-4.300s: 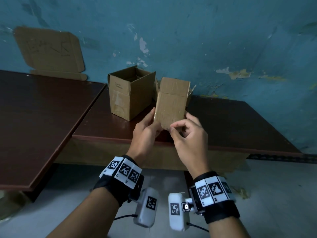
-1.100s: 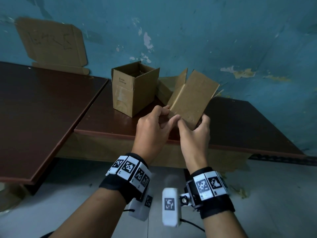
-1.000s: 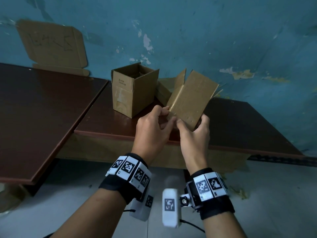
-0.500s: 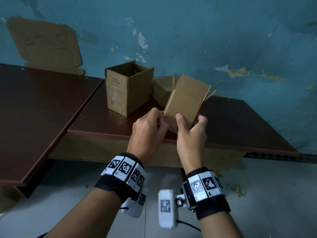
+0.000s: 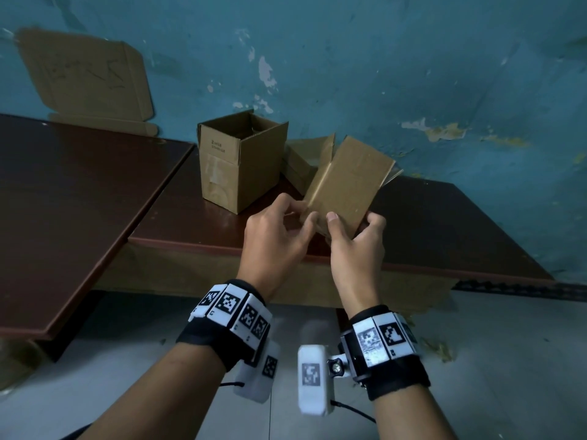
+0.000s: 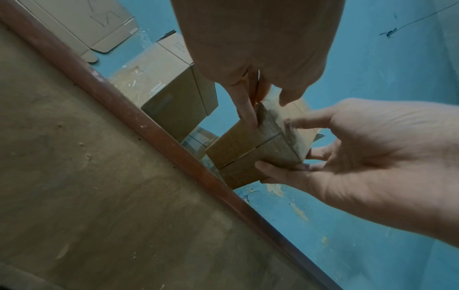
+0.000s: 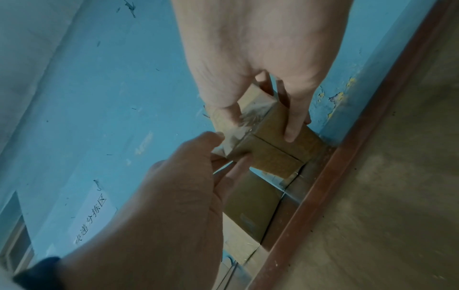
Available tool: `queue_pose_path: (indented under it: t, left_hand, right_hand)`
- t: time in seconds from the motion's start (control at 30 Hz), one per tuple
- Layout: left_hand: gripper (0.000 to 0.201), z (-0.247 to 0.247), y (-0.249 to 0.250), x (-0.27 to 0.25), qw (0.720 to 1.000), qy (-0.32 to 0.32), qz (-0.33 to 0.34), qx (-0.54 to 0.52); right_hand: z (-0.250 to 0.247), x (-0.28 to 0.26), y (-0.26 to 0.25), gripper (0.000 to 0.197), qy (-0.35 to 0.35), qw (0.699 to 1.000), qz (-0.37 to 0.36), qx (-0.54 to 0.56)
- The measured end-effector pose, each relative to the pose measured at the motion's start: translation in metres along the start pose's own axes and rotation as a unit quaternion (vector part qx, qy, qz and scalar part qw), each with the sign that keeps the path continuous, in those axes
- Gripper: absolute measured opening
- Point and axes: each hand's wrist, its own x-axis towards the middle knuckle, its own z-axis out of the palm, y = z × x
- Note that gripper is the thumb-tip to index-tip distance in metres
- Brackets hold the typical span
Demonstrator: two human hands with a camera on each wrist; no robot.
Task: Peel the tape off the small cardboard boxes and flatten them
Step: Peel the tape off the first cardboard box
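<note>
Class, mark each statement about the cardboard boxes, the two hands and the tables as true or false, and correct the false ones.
1. Both hands hold one small box. True: the left hand and right hand grip the held box.
2. The held box rests on the table. False: it is lifted above the table.
3. An open box stands upright on the table. True.
4. The bottom flaps of the held box hang open. False: they are closed, meeting at a seam.
5. Flat cardboard leans against the wall. True.
</note>
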Motion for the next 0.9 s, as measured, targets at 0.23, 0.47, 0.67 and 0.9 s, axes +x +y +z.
queue_pose_path:
  t: [0.23,0.47,0.67,0.9]
  left_hand:
    - [0.01,0.001,-0.003,0.003,0.999,0.021,0.031,-0.003]
    - [0.016,-0.001,-0.003,0.004,0.999,0.029,0.039,-0.011]
    - [0.017,0.001,-0.005,0.003,0.999,0.02,0.041,-0.02]
    - [0.019,0.001,-0.003,0.003,0.998,0.019,0.057,-0.03]
  right_hand:
    - [0.002,-0.004,-0.003,0.056,-0.019,0.999,0.021,0.03]
    - [0.005,-0.011,-0.011,0.073,-0.048,0.995,0.048,0.077]
    - [0.006,-0.01,-0.007,0.077,-0.042,0.995,0.053,0.072]
    - [0.006,-0.009,-0.009,0.091,-0.032,0.993,0.082,0.081]
